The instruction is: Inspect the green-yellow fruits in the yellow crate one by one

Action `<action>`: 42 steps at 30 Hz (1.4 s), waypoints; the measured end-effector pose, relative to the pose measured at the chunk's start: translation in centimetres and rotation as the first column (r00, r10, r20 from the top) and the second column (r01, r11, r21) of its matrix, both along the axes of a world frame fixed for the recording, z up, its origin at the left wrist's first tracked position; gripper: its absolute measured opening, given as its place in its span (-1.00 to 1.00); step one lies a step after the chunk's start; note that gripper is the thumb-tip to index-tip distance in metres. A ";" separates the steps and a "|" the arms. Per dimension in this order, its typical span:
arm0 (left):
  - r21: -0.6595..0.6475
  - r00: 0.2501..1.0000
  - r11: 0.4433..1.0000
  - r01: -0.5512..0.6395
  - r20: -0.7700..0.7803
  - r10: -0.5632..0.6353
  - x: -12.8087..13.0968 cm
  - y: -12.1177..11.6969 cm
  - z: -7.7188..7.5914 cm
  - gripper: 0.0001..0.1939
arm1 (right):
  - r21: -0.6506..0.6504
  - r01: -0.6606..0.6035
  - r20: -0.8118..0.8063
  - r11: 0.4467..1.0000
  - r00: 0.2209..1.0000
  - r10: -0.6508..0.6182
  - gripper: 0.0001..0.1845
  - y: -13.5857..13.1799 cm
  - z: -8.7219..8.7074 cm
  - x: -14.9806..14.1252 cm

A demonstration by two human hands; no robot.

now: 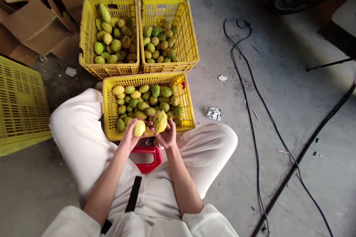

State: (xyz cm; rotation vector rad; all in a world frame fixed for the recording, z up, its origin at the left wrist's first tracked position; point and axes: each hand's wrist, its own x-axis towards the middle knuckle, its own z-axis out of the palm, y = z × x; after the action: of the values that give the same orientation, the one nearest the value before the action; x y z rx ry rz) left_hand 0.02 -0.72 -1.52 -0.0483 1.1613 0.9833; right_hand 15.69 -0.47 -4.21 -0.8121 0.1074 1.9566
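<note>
My left hand (132, 136) is closed around a smooth, pale yellow lemon (139, 128). In my right hand (167, 135) rests a bumpy yellow-green lemon (160, 121), held by the fingers. Both hands are side by side above the near rim of a yellow plastic crate (148, 78) between my knees. Many green and yellow lemons (143, 106) lie in that crate. Part of the right hand's fingers is hidden behind the fruit.
Behind stand two more yellow crates, a left one (83, 29) and a right one (191, 33), holding lemons. Another yellow crate (22, 103) is at the left, below cardboard boxes (33, 26). Black cables (251, 118) cross the floor at right. A red stool (146, 168) is under me.
</note>
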 end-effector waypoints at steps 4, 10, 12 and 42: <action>0.059 1.000 0.998 0.020 0.015 -0.021 0.0 -0.3 -0.4 -0.61 | -0.032 0.059 -0.001 0.998 0.998 -0.059 -0.59 0.2 0.0 0.1; 0.108 0.992 0.990 -0.087 -0.079 0.096 -0.6 -0.2 -1.5 -0.73 | -0.028 0.142 0.028 0.989 0.990 -0.141 -0.59 0.0 -0.1 0.0; 0.097 0.985 0.990 -0.106 -0.128 0.118 -0.7 0.0 -1.5 -0.76 | 0.006 0.163 0.000 0.987 0.987 -0.163 -0.59 0.0 -0.1 0.0; -0.017 0.984 0.991 -0.131 -0.127 0.128 -0.1 0.3 -2.0 -0.86 | -0.045 -0.007 -0.073 0.999 0.997 0.003 -0.64 0.1 -0.8 -0.2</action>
State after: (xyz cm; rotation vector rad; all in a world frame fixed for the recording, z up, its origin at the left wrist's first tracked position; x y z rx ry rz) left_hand -0.08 -0.41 -3.50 -0.0839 1.2986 1.0995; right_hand 15.47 -0.36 -5.05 -0.7708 0.1938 1.9953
